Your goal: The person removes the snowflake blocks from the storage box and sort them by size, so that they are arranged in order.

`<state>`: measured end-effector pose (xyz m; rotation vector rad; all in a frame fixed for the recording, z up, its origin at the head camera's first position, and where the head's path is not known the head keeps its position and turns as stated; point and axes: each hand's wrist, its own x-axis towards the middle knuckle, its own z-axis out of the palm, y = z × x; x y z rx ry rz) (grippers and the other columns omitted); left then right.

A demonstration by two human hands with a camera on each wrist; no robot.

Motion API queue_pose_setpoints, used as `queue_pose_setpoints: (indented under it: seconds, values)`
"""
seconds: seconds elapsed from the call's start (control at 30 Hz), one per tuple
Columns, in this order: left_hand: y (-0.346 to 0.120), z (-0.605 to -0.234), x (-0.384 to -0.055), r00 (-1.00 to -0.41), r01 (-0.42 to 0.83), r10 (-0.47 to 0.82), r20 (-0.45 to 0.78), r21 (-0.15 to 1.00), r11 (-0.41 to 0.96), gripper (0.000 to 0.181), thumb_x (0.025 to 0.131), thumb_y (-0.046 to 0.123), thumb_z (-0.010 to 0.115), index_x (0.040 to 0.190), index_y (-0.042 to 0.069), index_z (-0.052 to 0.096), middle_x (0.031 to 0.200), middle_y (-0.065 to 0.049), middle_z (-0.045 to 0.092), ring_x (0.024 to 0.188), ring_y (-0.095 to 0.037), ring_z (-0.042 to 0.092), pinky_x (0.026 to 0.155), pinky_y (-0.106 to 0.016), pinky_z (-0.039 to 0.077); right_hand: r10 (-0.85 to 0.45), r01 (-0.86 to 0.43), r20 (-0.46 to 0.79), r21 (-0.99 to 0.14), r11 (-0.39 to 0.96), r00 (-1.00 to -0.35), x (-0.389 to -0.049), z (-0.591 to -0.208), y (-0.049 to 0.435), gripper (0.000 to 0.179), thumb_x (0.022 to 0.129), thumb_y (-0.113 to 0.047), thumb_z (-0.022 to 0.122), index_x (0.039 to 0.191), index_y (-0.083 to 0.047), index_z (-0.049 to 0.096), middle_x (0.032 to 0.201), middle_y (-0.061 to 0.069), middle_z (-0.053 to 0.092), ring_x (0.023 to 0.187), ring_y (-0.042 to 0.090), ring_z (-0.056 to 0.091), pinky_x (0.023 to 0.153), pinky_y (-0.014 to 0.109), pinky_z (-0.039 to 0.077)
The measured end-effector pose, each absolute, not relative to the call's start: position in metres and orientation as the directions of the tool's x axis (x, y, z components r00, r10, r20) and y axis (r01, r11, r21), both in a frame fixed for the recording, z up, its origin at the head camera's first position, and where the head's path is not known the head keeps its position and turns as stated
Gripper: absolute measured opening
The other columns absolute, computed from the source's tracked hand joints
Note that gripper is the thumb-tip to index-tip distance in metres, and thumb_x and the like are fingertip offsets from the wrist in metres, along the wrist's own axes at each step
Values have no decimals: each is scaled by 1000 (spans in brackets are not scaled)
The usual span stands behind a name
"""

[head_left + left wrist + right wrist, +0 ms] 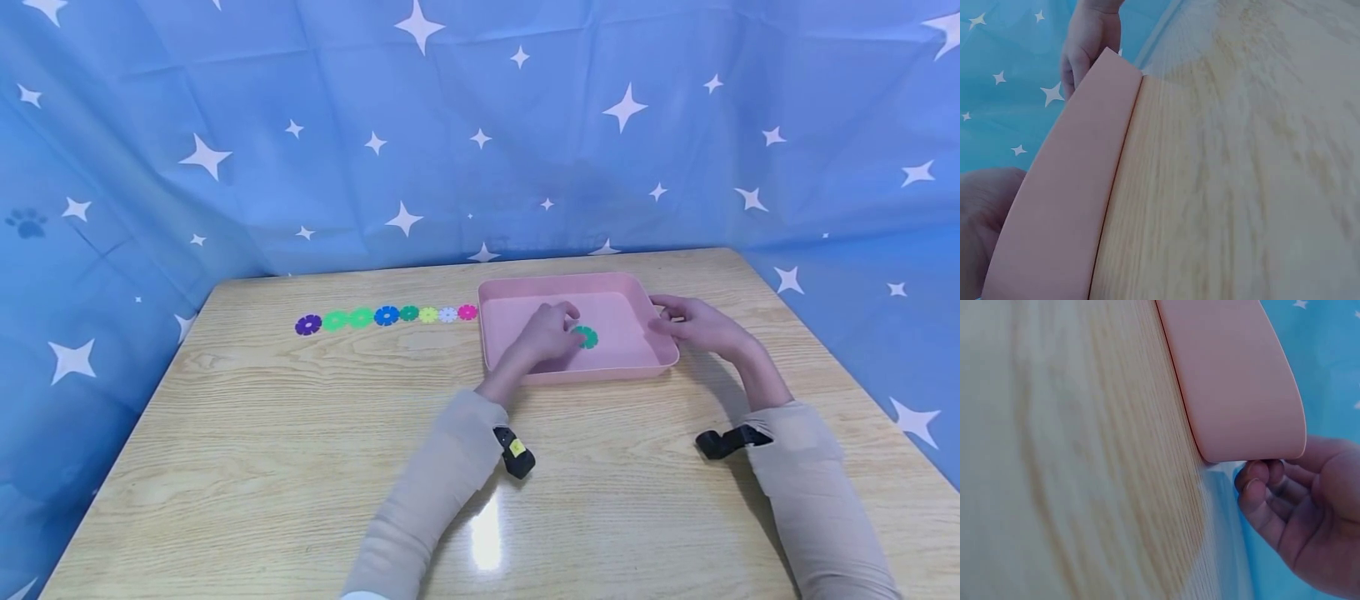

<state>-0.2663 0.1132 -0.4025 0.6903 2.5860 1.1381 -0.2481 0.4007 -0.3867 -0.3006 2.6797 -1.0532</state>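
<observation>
A pink tray [576, 374] lies on the wooden table. My left hand [551, 332] reaches into it with bent fingers, thumb and forefinger apart. A fingertip overlaps the left edge of a green notched disc [587, 337] in the tray; no pinch on it is visible. In the left wrist view the tray's wall [1060, 181] hides much of the left hand [982, 219]. My right hand [697, 323] holds the tray's right side, thumb over the rim and fingers outside. In the right wrist view, the right hand's [1316, 512] curled fingers are at the tray's end [1241, 381].
Left of the tray runs a row of notched discs: purple [308, 325], two light green [348, 319], blue [386, 316], dark green [408, 313], yellow-green [428, 315], pale [447, 314] and pink [468, 312]. A blue star-patterned cloth [450, 167] hangs behind the table [262, 467].
</observation>
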Motion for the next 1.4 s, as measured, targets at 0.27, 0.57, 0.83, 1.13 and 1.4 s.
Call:
queue_pose_setpoints:
  seconds: [0.27,0.57,0.83,1.13,1.4]
  values:
    - [118,-402,-263,-874,368,486,-24,622,692,29,95,26,71,119,13,64,108,-4,57,102,-17,49,82,-26,45,-286,-106,-147,-697,709,-947,-248,-386,400,61,105,-19,56,155,4,29,97,14,58,72,18,50,60,31,42]
    - [114,-406,-262,-890,280,455,12,804,526,19,96,4,65,109,12,54,87,-1,61,79,-14,56,68,-24,45,-284,-106,-143,-699,707,-948,-248,-388,401,61,105,-19,56,155,4,30,97,13,58,72,18,50,61,31,42]
    - [100,-396,-261,-880,303,462,106,876,377,10,101,6,58,109,11,55,86,-3,60,76,-15,57,67,-25,46,-290,-108,-139,-713,693,-947,-247,-387,400,61,104,-18,57,155,4,31,94,13,57,71,18,49,60,31,41]
    - [69,-382,-263,-904,313,392,173,890,331,17,100,7,63,116,9,59,98,-3,61,89,-16,59,76,-24,53,-290,-108,-141,-711,695,-946,-246,-386,399,62,104,-19,57,155,5,30,95,13,56,71,18,49,60,31,41]
    - [25,-378,-270,-935,288,289,204,913,287,19,102,6,58,121,6,58,98,-9,61,88,-29,64,72,-27,53,-300,-116,-136,-714,690,-944,-245,-385,399,62,104,-19,57,155,5,29,94,13,57,70,19,48,59,32,40]
